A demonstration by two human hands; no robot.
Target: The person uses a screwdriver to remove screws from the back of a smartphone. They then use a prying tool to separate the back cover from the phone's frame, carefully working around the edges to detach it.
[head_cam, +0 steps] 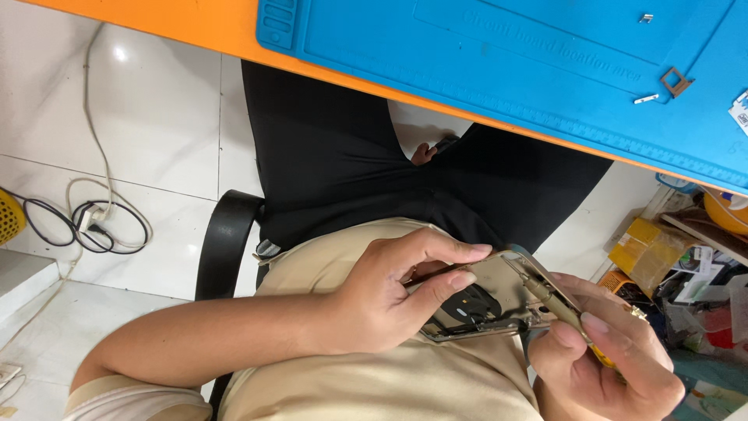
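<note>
My left hand point(389, 300) holds an opened phone body point(477, 310) over my lap, thumb and fingers pinched on its upper edge. The dark inside with a round coil faces up. My right hand point(604, 362) grips a slim screwdriver point(552, 298). The screwdriver's tip rests at the phone's top corner, near my left fingertips. I sit in a beige shirt and black trousers, and both hands are below the table's edge.
A blue work mat point(499, 54) lies on the orange table point(226, 27), with a small square tray point(675, 81) and tiny metal parts point(646, 99) on it. The black chair armrest point(226, 242) is at left. Cables point(101, 224) lie on the white floor. Boxes and clutter point(647, 251) stand at right.
</note>
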